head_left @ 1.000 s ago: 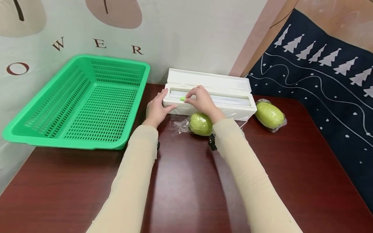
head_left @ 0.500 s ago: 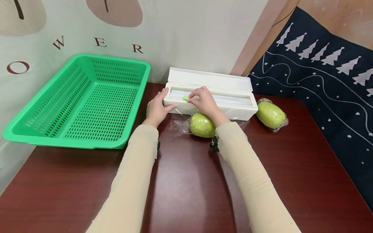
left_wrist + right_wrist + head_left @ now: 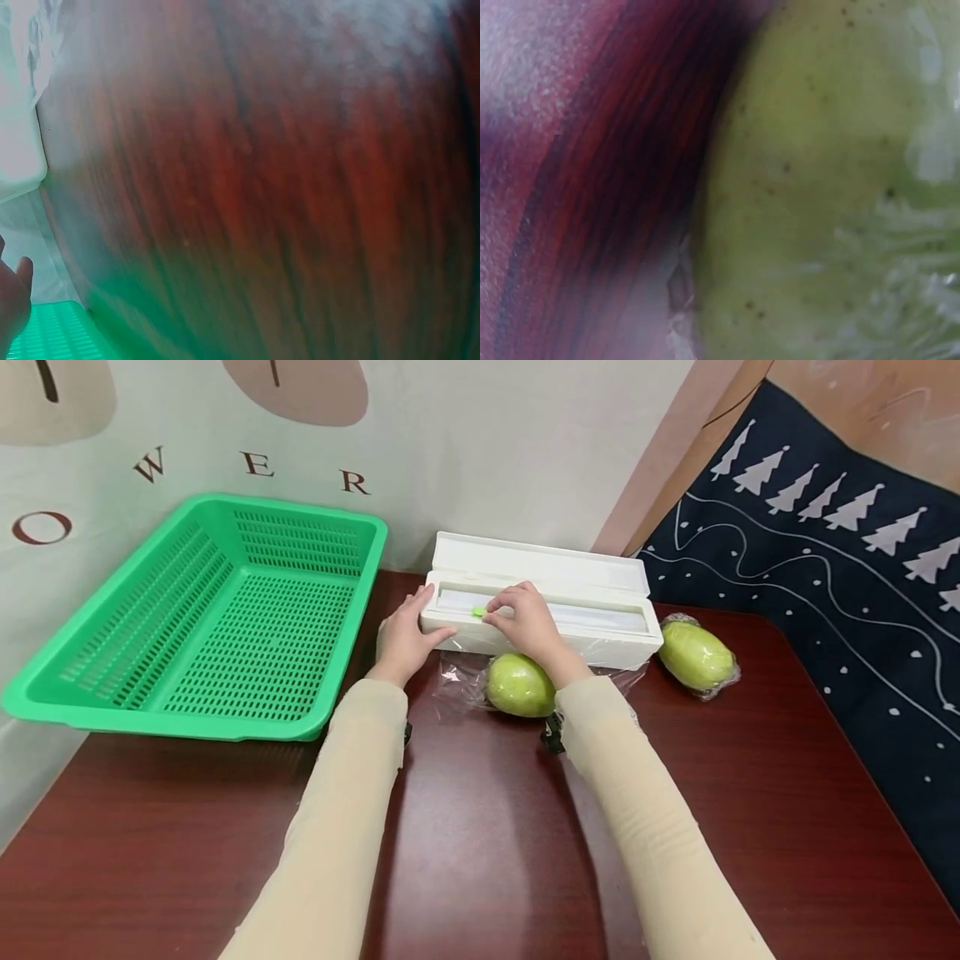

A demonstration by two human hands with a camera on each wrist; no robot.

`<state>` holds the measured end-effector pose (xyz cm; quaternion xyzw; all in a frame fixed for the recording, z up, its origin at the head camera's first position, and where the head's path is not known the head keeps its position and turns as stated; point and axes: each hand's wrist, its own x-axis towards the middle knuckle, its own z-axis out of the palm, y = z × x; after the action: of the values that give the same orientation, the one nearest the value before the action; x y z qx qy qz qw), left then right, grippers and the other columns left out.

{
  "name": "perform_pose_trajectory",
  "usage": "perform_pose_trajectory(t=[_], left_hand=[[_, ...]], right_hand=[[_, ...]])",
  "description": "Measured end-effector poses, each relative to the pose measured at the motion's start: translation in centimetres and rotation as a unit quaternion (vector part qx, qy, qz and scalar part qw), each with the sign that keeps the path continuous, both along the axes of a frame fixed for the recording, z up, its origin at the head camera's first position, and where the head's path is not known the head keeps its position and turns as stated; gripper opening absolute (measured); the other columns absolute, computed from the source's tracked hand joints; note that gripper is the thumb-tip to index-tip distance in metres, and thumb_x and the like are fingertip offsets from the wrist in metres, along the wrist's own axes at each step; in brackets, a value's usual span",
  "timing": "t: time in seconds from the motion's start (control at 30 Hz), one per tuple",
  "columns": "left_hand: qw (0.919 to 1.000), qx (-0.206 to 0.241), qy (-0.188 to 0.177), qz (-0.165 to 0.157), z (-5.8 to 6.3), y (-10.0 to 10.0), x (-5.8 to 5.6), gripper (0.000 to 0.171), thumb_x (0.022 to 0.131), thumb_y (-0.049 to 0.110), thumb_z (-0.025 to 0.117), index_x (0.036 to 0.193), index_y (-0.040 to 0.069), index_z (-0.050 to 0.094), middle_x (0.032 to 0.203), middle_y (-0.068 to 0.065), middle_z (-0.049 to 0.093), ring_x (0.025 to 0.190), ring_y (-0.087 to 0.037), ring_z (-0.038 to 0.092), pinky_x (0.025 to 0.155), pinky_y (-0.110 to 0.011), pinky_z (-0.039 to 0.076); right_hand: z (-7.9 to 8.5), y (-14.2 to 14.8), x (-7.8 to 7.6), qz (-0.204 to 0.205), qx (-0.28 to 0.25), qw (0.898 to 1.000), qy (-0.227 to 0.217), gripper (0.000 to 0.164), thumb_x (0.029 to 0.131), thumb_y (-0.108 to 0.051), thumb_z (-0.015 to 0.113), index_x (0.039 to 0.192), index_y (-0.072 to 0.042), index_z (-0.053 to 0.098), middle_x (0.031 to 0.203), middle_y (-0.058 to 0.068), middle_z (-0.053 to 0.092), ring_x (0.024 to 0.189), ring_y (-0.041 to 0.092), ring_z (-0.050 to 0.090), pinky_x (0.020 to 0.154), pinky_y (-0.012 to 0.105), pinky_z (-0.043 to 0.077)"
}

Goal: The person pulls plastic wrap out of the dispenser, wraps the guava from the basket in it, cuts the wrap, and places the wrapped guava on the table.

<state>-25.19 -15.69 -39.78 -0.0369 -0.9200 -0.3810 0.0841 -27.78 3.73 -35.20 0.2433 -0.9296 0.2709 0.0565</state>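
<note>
A white cling film dispenser (image 3: 618, 652) stands at the back of the table, its lid (image 3: 540, 560) raised. My left hand (image 3: 402, 639) holds its left end, thumb on the front face. The thumb and fingers of my right hand (image 3: 525, 618) pinch the small bright green slider (image 3: 478, 612) on the dispenser's front edge, left of its middle. Beneath my right wrist, a green oval fruit (image 3: 519, 685) lies against clear cling film (image 3: 459, 683) that spreads in front of the dispenser. Dark specks and glossy film show on this fruit (image 3: 802, 187) in the right wrist view.
A large green plastic basket (image 3: 347, 652) stands to the left. Right of the dispenser lies another green fruit (image 3: 697, 656) wrapped in film. The dark red wooden table (image 3: 465, 860) meets a printed wall cloth (image 3: 487, 460) behind and a navy cloth (image 3: 862, 610) at right.
My right hand and the green slider have shifted slightly to the right since one second ago, then stayed there. My left hand keeps its place on the dispenser.
</note>
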Motion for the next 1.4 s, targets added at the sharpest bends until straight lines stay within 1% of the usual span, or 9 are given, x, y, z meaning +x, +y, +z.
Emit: perform_pose_trajectory(t=[0.13,0.3,0.6,0.77,0.93,1.1,1.4], left_hand=[[1.0,0.003,0.004,0.0,0.0,0.1,-0.1,0.077,0.081,0.036,0.072,0.145,0.016,0.035,0.15,-0.007,0.035,0.139,-0.027,0.033,0.111,-0.051,0.026],[1.0,-0.001,0.006,0.0,-0.1,0.0,-0.2,0.077,0.081,0.036,0.072,0.145,0.016,0.035,0.15,-0.007,0.035,0.138,-0.028,0.033,0.111,-0.051,0.026],[1.0,0.0,0.0,-0.001,0.0,0.0,-0.1,0.078,0.08,0.037,0.072,0.145,0.016,0.035,0.15,-0.007,0.034,0.139,-0.027,0.032,0.111,-0.051,0.025],[1.0,0.002,-0.001,0.006,0.1,-0.3,-0.2,0.078,0.08,0.036,0.072,0.145,0.016,0.035,0.15,-0.008,0.033,0.139,-0.028,0.031,0.111,-0.051,0.024],[1.0,0.002,-0.002,0.002,0.0,-0.3,-0.1,0.077,0.081,0.035,0.071,0.145,0.015,0.034,0.15,-0.008,0.034,0.139,-0.028,0.031,0.111,-0.05,0.025],[1.0,0.002,-0.005,0.002,-0.2,-0.2,0.0,0.077,0.081,0.035,0.071,0.146,0.016,0.034,0.15,-0.008,0.033,0.14,-0.028,0.03,0.112,-0.051,0.024],[0.9999,0.008,0.007,-0.002,-0.2,0.0,-0.2,0.077,0.08,0.033,0.072,0.145,0.015,0.035,0.15,-0.008,0.035,0.139,-0.029,0.032,0.111,-0.052,0.025]], right_hand=[[-0.1,0.1,0.0,-0.003,-0.003,1.0,0.008,0.019,0.085,-0.018,0.068,0.093,0.0,0.07,0.104,0.013,0.069,0.103,0.027,0.05,0.096,0.037,0.039],[0.0,0.2,0.1,-0.005,-0.004,1.0,0.006,0.02,0.084,-0.018,0.069,0.093,-0.001,0.07,0.104,0.013,0.069,0.103,0.027,0.05,0.095,0.037,0.04],[0.3,1.0,0.2,-0.013,0.008,1.0,0.005,0.02,0.085,-0.019,0.068,0.094,-0.001,0.07,0.106,0.013,0.068,0.104,0.027,0.05,0.096,0.037,0.039],[0.3,1.5,0.2,-0.025,0.004,1.0,-0.003,0.021,0.084,-0.018,0.068,0.094,0.0,0.07,0.107,0.014,0.068,0.106,0.027,0.049,0.098,0.038,0.038],[0.3,1.8,0.2,-0.025,0.008,1.0,-0.012,0.021,0.085,-0.018,0.068,0.095,0.0,0.07,0.107,0.014,0.067,0.107,0.028,0.049,0.098,0.039,0.038],[0.1,2.5,0.3,-0.031,0.018,0.999,-0.01,0.021,0.085,-0.019,0.068,0.094,0.0,0.069,0.107,0.014,0.068,0.106,0.028,0.049,0.098,0.039,0.038],[0.0,3.0,0.4,-0.039,0.011,0.999,-0.016,0.022,0.086,-0.019,0.067,0.096,0.0,0.069,0.11,0.014,0.066,0.11,0.028,0.048,0.1,0.04,0.038]])
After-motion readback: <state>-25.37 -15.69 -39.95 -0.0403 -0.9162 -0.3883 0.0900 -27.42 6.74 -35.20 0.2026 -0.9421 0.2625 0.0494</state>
